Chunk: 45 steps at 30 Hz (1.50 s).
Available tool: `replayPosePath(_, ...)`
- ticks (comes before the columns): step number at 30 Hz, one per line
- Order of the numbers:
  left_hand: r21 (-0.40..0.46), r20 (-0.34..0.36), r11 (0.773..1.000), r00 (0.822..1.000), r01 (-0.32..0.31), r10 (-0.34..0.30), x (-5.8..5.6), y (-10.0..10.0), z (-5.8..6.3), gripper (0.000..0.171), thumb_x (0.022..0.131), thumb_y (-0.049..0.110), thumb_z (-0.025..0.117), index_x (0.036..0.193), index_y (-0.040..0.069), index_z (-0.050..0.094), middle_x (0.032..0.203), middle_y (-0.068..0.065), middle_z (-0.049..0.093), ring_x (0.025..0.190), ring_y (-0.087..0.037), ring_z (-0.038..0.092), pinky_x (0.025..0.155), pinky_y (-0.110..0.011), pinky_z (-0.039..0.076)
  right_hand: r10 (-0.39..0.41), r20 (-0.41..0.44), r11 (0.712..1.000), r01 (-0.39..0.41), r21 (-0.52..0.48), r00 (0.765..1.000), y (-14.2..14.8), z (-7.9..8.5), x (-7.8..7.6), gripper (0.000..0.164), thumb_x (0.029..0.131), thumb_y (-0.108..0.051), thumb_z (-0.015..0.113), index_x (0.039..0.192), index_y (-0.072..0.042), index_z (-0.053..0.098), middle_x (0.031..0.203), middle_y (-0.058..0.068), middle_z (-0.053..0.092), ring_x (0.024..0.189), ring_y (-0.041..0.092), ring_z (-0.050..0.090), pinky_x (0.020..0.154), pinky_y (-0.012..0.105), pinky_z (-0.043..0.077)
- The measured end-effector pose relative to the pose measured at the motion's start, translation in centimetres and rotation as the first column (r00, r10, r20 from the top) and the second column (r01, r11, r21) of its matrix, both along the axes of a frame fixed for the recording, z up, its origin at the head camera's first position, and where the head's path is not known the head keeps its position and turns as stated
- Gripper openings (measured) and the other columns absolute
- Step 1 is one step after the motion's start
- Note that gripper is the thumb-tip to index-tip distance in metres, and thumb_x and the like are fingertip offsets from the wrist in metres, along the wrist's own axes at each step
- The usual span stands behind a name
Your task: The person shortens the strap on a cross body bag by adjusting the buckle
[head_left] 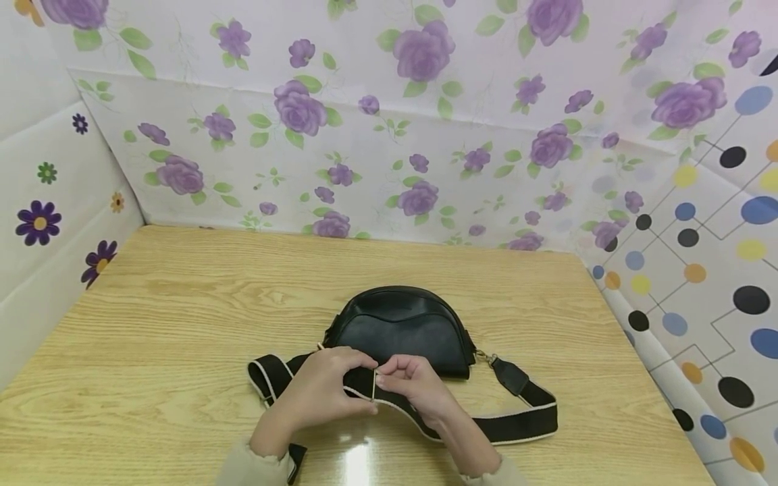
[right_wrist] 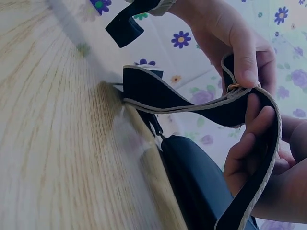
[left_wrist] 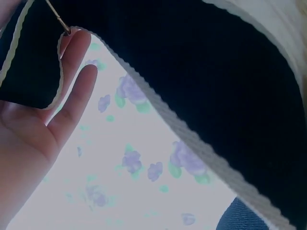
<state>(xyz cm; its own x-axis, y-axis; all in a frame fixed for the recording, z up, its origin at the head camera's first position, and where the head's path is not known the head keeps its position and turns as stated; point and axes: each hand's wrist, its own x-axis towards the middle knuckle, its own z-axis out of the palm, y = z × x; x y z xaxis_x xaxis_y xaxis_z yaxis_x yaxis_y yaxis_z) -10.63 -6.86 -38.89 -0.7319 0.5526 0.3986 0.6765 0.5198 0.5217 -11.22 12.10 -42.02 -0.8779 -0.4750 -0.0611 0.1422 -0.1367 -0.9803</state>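
A black half-moon handbag (head_left: 401,334) stands on the table with its wide black, cream-edged bag strap (head_left: 516,426) looped in front. A thin gold-coloured strap slider (head_left: 373,386) sits on the strap between the two hands. My left hand (head_left: 325,388) holds the strap just left of the slider, its thumb low and its fingers above. From the other side my right hand (head_left: 422,388) pinches the strap at the slider with thumb and forefinger. In the right wrist view, the strap (right_wrist: 261,158) passes the right fingers (right_wrist: 240,158) and is lifted off the table.
The wood-grain table (head_left: 182,304) reaches back to a wall covering with purple flowers (head_left: 425,50). A metal clip (head_left: 486,356) joins the strap's right end to the handbag. A strap loop (head_left: 264,378) lies left of the left hand. A dotted covering (head_left: 723,270) borders the right side.
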Motion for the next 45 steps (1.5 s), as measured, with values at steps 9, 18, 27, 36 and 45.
replayPosePath(9,0.069,0.023,0.998,1.000,0.008,-0.009,-0.3,-0.3,-0.3,0.047,0.057,0.034,0.082,0.093,0.007,0.068,0.090,0.002,0.066,0.086,-0.013,0.061,0.076,-0.029,0.048,0.045,-0.003,0.995,-0.045,0.089,0.999,0.9,0.1,-0.4,0.008,0.083,-0.003,0.060,0.090,-0.005,0.062,0.074,-0.004,0.065,0.061,0.003,0.053,0.055,0.017,0.043)
replayPosePath(18,0.132,0.070,0.991,0.998,-0.007,-0.002,-0.5,-0.9,-0.4,0.046,0.061,0.035,0.080,0.094,0.006,0.068,0.090,0.001,0.066,0.086,-0.013,0.060,0.075,-0.028,0.048,0.055,-0.071,0.987,-0.043,0.157,0.996,2.7,0.4,-0.8,0.027,0.082,-0.003,0.061,0.098,0.018,0.056,0.078,-0.002,0.066,0.074,0.009,0.059,0.070,0.024,0.047)
replayPosePath(27,0.098,0.052,0.995,0.999,-0.010,0.005,-0.6,-0.6,-0.6,0.047,0.063,0.043,0.077,0.094,0.010,0.066,0.090,0.005,0.064,0.086,-0.010,0.059,0.075,-0.029,0.047,-0.007,-0.083,0.997,0.013,0.082,0.997,2.7,0.0,-0.7,0.010,0.081,0.001,0.062,0.089,0.003,0.065,0.078,-0.002,0.066,0.073,0.008,0.059,0.068,0.023,0.047)
replayPosePath(36,0.043,0.019,0.999,1.000,-0.016,0.015,-0.4,-0.4,-0.4,0.048,0.063,0.047,0.075,0.094,0.011,0.067,0.091,0.004,0.065,0.087,-0.012,0.059,0.076,-0.031,0.047,-0.039,-0.079,0.998,0.042,0.048,0.996,2.2,0.0,-0.6,0.010,0.079,0.000,0.063,0.087,-0.004,0.068,0.082,-0.001,0.066,0.078,0.010,0.061,0.071,0.024,0.048)
replayPosePath(45,0.016,-0.043,1.000,0.999,-0.011,0.012,-0.4,0.0,-0.5,0.046,0.058,0.041,0.079,0.092,0.011,0.067,0.088,0.004,0.065,0.085,-0.011,0.060,0.073,-0.029,0.048,-0.049,-0.066,0.998,0.052,0.040,0.997,1.5,-0.1,-0.5,0.012,0.078,0.000,0.064,0.086,-0.006,0.069,0.084,-0.001,0.067,0.085,0.013,0.061,0.075,0.026,0.048)
